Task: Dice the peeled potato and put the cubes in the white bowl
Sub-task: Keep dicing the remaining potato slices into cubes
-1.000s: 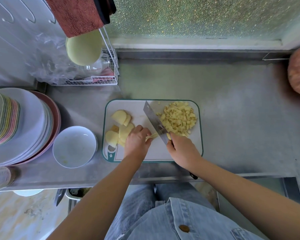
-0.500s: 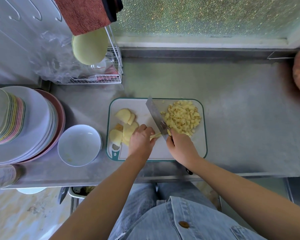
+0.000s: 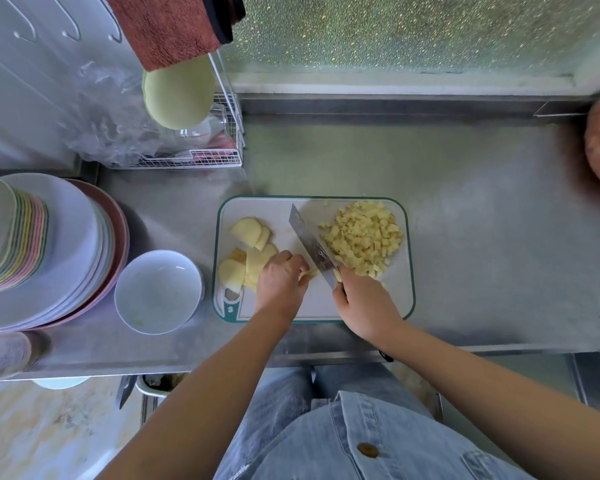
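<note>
Head view: the right hand [image 3: 364, 308] is closed around the handle of a cleaver [image 3: 312, 245], whose blade runs from that hand up and to the left across the cutting board [image 3: 404, 299]. The left hand [image 3: 279, 284] is curled, fingertips pressed down on a thin bundle of potato strips [image 3: 309, 273], which lies just left of the blade and touches it near the heel. The strips' long axis runs left to right, roughly across the blade, so the coming cut is judged to be a crosswise chop, with the left hand the nearer one to the uncut stock. Against the board's left edge, behind and beside the left hand, the remaining potato slices [image 3: 253, 261] are stacked loosely. On the board's right half, beyond the blade, a heap of finished cubes [image 3: 362, 237] is gathered, reaching close to the far right corner. Little bare board is left between blade and heap. The white bowl [image 3: 158, 292] stands on the worktop [image 3: 465, 202] just left of the board, holding no cubes as yet; a stack of plates [image 3: 56, 244] sits further left. Open worktop is seen right of the board.
</note>
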Demonstrator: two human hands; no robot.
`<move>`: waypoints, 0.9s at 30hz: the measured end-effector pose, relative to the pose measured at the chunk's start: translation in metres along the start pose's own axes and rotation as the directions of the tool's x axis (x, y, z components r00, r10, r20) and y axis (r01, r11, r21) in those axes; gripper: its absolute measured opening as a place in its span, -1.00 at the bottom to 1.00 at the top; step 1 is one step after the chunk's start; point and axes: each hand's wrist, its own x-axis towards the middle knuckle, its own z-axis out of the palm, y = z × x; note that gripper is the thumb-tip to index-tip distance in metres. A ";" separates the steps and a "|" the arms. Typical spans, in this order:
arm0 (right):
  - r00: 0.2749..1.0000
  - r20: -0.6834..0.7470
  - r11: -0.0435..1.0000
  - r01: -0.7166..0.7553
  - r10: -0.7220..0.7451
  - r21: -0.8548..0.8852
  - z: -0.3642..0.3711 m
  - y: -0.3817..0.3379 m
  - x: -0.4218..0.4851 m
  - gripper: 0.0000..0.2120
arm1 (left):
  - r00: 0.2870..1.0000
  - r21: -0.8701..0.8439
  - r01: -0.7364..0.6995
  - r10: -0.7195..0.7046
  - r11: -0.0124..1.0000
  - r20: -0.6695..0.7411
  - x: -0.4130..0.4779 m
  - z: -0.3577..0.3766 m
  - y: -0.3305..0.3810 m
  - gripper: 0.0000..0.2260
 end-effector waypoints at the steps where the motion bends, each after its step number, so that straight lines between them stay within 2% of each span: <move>1: 1.000 -0.009 1.000 -0.004 0.004 0.003 0.003 0.000 0.000 -0.91 | 1.000 -0.001 0.002 -0.002 1.000 -0.003 0.000 0.000 0.000 -0.92; 8: 0.999 -0.027 0.998 -0.021 0.023 0.054 0.008 -0.002 0.005 -0.90 | 1.000 -0.003 -0.002 0.002 1.000 -0.011 -0.001 -0.002 0.000 -0.91; 13: 1.000 -0.018 0.998 0.009 -0.008 0.062 -0.005 0.001 0.004 -0.87 | 1.000 0.035 -0.008 0.009 0.999 -0.020 -0.004 -0.001 -0.001 -0.82; 18: 0.999 0.027 0.999 0.031 -0.032 0.023 -0.001 0.004 -0.003 -0.90 | 1.000 0.039 -0.004 0.004 0.999 -0.009 -0.005 -0.001 -0.002 -0.90; 27: 1.000 -0.006 0.999 0.004 -0.003 0.053 0.012 0.000 0.000 -0.84 | 1.000 0.020 0.023 -0.023 1.000 -0.009 -0.005 -0.001 -0.002 -0.90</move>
